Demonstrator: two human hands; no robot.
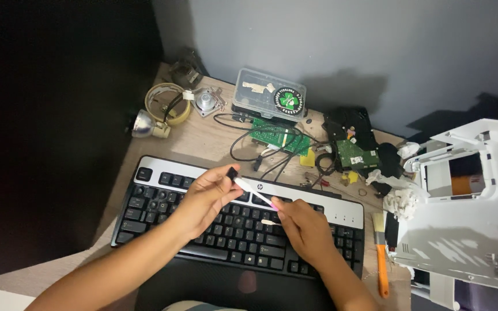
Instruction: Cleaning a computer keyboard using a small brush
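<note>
While the black keyboard (237,222) lies flat across the near edge of the wooden desk (203,138), both hands work directly above its keys. Left hand (203,198), fingers pinched shut, holds a small black keycap (232,173) lifted clear of the board. Right hand (304,227), closed in a pen-like grip, holds a slim white and pink tool (256,193) angled up toward that keycap. Farther off lie green circuit boards (278,135), a clear plastic box (269,95), and at right an orange-handled brush (381,268)
</note>
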